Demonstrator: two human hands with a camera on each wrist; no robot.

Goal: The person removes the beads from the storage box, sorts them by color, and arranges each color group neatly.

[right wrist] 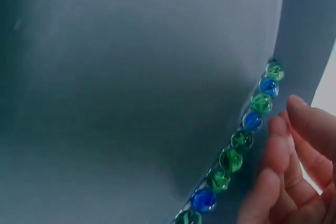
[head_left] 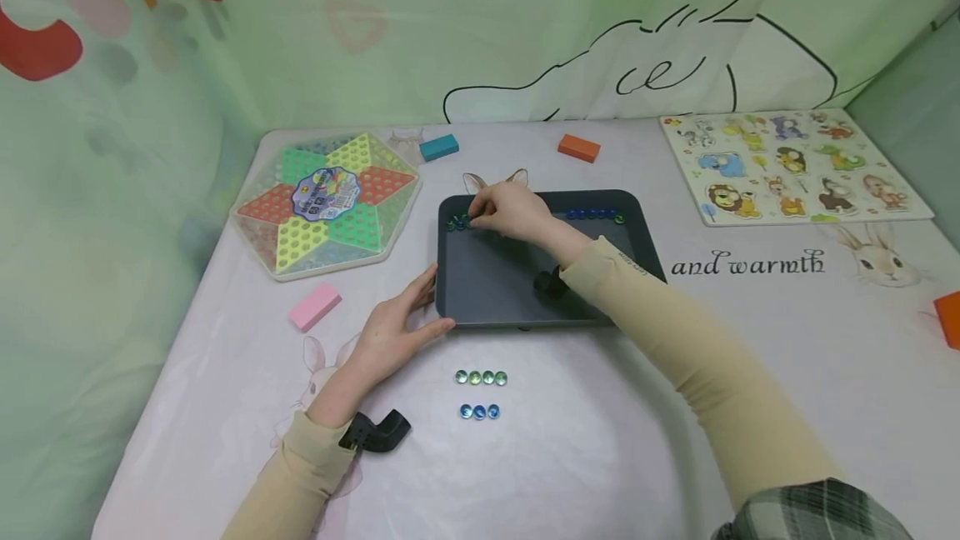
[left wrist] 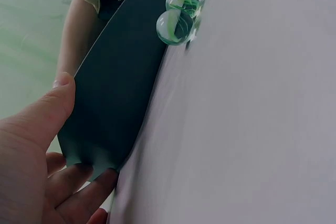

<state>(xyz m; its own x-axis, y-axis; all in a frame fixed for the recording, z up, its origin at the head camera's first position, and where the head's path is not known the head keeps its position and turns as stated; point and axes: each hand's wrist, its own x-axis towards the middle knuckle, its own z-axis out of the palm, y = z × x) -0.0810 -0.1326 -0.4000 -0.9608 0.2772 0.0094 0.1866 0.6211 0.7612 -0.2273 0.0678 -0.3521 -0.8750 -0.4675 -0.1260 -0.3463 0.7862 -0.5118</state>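
Note:
My left hand [head_left: 390,336] grips the near left corner of the dark grey tray [head_left: 487,282], its thumb on the rim and its fingers around the wall. Inside the tray, my right hand [head_left: 513,211] is at the far left, fingers bent beside a line of green and blue glass marbles [right wrist: 231,160]. No marble shows between those fingers. Further right along the far wall lie several blue marbles [head_left: 592,214] with a green marble [head_left: 619,219] at the end. In front of the tray sit a row of green marbles [head_left: 475,377] and three blue marbles [head_left: 480,412].
A hexagonal Chinese checkers box [head_left: 375,227] lies left of the tray, with a pink block [head_left: 315,307] nearer me. Behind the tray are a blue block [head_left: 438,147] and an orange block [head_left: 579,147]. An animal puzzle board [head_left: 795,165] occupies the back right.

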